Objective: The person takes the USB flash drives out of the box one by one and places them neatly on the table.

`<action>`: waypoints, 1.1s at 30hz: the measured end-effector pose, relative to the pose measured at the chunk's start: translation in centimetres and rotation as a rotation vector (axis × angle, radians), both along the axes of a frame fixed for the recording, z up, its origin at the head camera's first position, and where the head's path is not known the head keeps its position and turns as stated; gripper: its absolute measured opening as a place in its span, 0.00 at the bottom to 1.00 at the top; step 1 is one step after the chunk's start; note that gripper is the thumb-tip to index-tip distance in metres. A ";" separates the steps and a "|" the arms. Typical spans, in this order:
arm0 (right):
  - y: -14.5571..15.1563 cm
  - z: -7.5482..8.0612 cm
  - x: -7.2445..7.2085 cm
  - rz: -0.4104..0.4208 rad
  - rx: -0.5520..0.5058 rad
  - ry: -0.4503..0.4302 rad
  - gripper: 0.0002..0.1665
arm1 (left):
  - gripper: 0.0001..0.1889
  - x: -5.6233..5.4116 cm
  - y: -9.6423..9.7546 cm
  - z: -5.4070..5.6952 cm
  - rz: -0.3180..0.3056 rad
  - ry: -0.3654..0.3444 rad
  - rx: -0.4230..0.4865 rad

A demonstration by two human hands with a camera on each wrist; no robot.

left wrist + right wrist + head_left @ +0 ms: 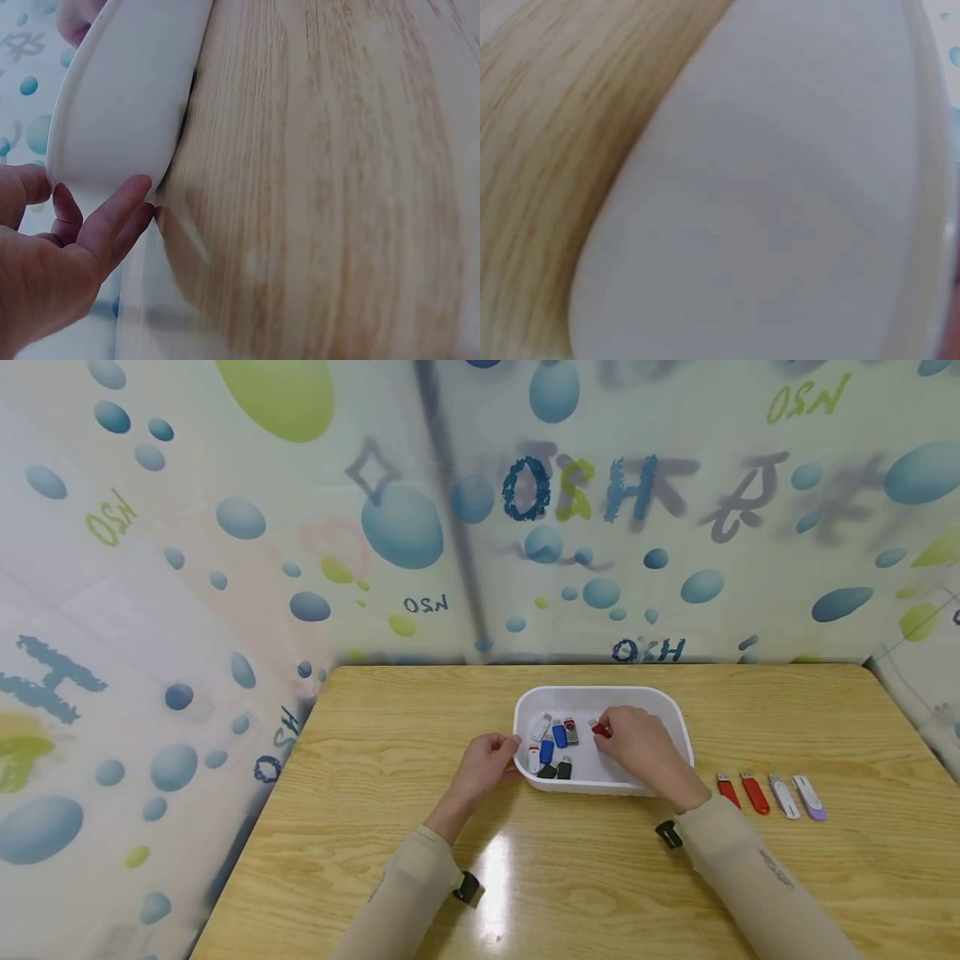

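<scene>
A white plastic tray (600, 787) stands on the wooden table with several USB sticks in its left part. At its left end my left hand (483, 766) pinches the rim between thumb and forefinger; the other fingers (112, 221) lie along the outer wall in the left wrist view. My right hand (641, 743) reaches over the front rim and pinches a red USB flash drive (598, 728) inside the tray. In the right wrist view the tray's outer wall (757, 180) fills most of the picture, and the fingertips are hidden.
Right of the tray, several USB sticks lie in a row: a red one (727, 791), partly behind the right wrist, another red one (756, 793), a white one (784, 797) and a white-and-purple one (811, 799). A patterned curtain (480, 527) hangs behind the table (390, 718).
</scene>
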State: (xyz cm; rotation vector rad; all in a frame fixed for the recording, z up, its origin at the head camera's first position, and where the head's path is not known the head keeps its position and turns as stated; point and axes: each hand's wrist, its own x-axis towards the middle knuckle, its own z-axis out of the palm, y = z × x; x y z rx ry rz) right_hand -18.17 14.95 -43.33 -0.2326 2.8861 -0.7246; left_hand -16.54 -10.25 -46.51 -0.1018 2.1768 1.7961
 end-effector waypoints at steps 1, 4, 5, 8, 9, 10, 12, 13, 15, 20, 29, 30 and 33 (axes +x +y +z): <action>0.2 0.1 0.1 -0.002 -0.004 0.008 0.08 | 0.18 0.0 0.0 0.0 0.000 -0.001 0.001; 0.6 0.5 0.5 -0.007 -0.009 0.034 0.08 | 0.18 0.0 0.0 0.1 0.002 -0.009 0.001; 0.7 0.7 0.7 -0.009 -0.009 0.040 0.08 | 0.18 0.0 0.0 0.1 0.002 -0.009 0.001; 1.1 1.1 1.3 -0.015 -0.001 0.064 0.08 | 0.19 0.0 0.0 0.0 -0.001 -0.005 0.006; 1.2 1.2 1.6 -0.018 0.002 0.070 0.09 | 0.19 0.0 0.0 0.1 0.001 -0.006 0.009; 1.3 1.3 1.8 -0.019 0.004 0.080 0.09 | 0.19 -0.1 0.0 0.0 0.002 -0.006 0.012; 1.5 1.4 2.2 -0.025 0.006 0.094 0.10 | 0.19 -0.1 0.0 0.0 0.001 -0.004 0.017; 1.6 1.5 2.4 -0.027 0.006 0.103 0.11 | 0.19 -0.1 0.0 0.0 0.002 -0.007 0.017; 1.9 1.6 2.8 -0.029 0.005 0.127 0.12 | 0.19 -0.1 0.0 0.0 -0.001 -0.008 0.021; 2.8 2.1 3.8 -0.026 -0.002 0.200 0.14 | 0.19 -0.1 0.0 -0.1 -0.002 -0.010 0.019; 4.9 3.1 5.2 -0.053 -0.031 0.252 0.15 | 0.19 -0.1 -0.1 -0.1 0.001 -0.007 0.009; 5.3 3.2 5.4 -0.057 -0.033 0.261 0.15 | 0.19 -0.1 -0.1 -0.1 0.001 -0.008 0.005; 6.3 3.4 5.8 -0.076 -0.036 0.278 0.16 | 0.19 -0.1 -0.1 -0.1 -0.003 -0.012 -0.007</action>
